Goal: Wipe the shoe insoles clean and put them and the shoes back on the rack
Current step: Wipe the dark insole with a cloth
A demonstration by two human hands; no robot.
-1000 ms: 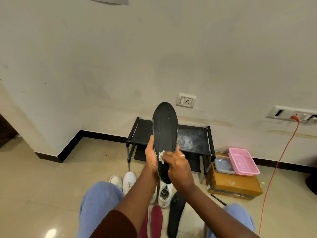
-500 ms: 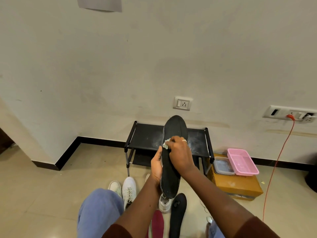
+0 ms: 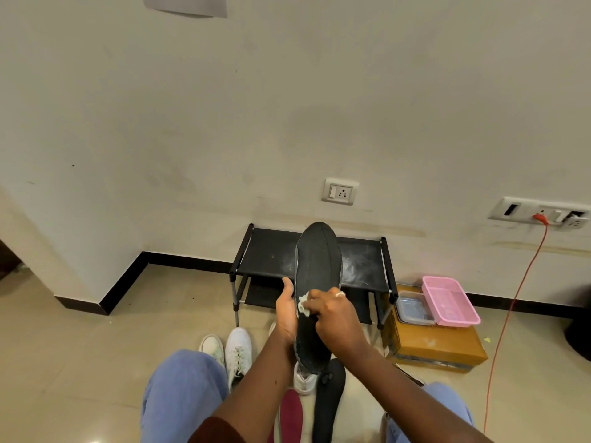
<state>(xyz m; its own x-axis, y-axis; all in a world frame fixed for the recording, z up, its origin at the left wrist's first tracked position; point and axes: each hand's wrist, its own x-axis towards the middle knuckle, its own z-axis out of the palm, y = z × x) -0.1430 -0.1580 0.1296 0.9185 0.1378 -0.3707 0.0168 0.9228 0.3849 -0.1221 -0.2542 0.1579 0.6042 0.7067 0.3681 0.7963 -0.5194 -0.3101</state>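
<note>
A black insole (image 3: pixel 318 263) stands upright in front of me. My left hand (image 3: pixel 287 311) grips its left edge near the middle. My right hand (image 3: pixel 335 318) pinches a small white wipe (image 3: pixel 303 306) and presses it against the insole's face. Behind the insole stands the black two-shelf shoe rack (image 3: pixel 271 254), dusty on top. On the floor below lie a second black insole (image 3: pixel 329 401), a maroon insole (image 3: pixel 291 414), a pair of white sneakers (image 3: pixel 237 350) and another white shoe (image 3: pixel 303 380) partly hidden by my arms.
A cardboard box (image 3: pixel 435 346) right of the rack carries a pink basket (image 3: pixel 449 300) and a clear container (image 3: pixel 412 306). An orange cable (image 3: pixel 511 314) hangs from the wall socket to the floor. My knees in blue trousers (image 3: pixel 182 391) frame the bottom of the view.
My right hand with the wipe has slid down the insole from its upper part to its middle. The insole stays upright in my left hand, and the view has tilted slightly.
</note>
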